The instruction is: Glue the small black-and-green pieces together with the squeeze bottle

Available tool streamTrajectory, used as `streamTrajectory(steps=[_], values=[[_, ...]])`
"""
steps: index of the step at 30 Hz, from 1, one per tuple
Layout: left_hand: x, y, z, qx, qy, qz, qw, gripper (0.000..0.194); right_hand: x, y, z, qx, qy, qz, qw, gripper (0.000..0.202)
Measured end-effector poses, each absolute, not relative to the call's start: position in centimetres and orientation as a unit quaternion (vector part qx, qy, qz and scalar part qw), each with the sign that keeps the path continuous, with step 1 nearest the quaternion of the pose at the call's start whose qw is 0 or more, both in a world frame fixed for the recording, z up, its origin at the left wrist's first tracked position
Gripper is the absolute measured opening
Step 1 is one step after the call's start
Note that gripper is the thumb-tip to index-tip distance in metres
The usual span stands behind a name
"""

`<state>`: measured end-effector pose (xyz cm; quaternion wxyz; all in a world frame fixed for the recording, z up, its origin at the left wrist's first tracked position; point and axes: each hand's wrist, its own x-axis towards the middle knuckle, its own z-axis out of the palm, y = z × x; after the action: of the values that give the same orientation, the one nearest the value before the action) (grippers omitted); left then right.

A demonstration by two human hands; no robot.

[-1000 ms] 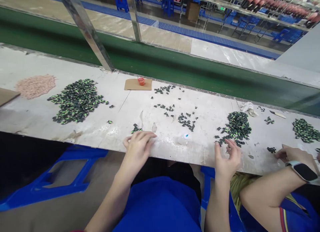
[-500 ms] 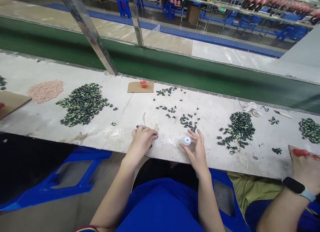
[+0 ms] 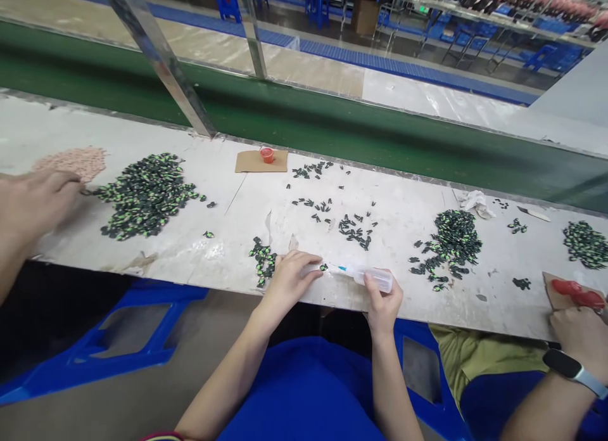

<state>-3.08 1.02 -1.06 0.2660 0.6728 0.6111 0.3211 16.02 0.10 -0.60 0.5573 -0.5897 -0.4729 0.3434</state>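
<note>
My left hand pinches a small black-and-green piece between thumb and fingertips, just above the table. Closed around a clear squeeze bottle is my right hand. The bottle lies nearly level, and its blue-based needle tip points left at the pinched piece. Whether the tip touches the piece is too small to tell. Beside my left hand sits a small cluster of black-and-green pieces. Loose dark pieces are scattered on the table beyond both hands.
Large heaps of black-and-green pieces stand left and right. A red cup rests on cardboard at the back. Another person's hand reaches in at left; a co-worker's watch-wearing arm is at right. A metal post rises behind.
My right hand has tipped the bottle from end-on to level, tip leftward. My left hand has moved right with a piece, uncovering the small cluster. Another person's hand has appeared at left.
</note>
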Motion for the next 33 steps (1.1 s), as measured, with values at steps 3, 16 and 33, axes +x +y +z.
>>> streamTrajectory(steps=[3, 16, 33], values=[[-2.8, 1.0, -1.3, 0.667, 0.608, 0.344, 0.258, 0.016, 15.0, 0.0, -0.5, -0.618, -0.49, 0.309, 0.532, 0.032], [-2.2, 1.0, -1.2, 0.641, 0.633, 0.351, 0.256, 0.015, 14.2, 0.2, -0.7, -0.636, -0.523, 0.29, 0.488, 0.039], [-2.2, 1.0, -1.1, 0.64, 0.632, 0.353, 0.258, 0.009, 14.3, 0.3, -0.9, -0.627, -0.497, 0.323, 0.505, 0.042]])
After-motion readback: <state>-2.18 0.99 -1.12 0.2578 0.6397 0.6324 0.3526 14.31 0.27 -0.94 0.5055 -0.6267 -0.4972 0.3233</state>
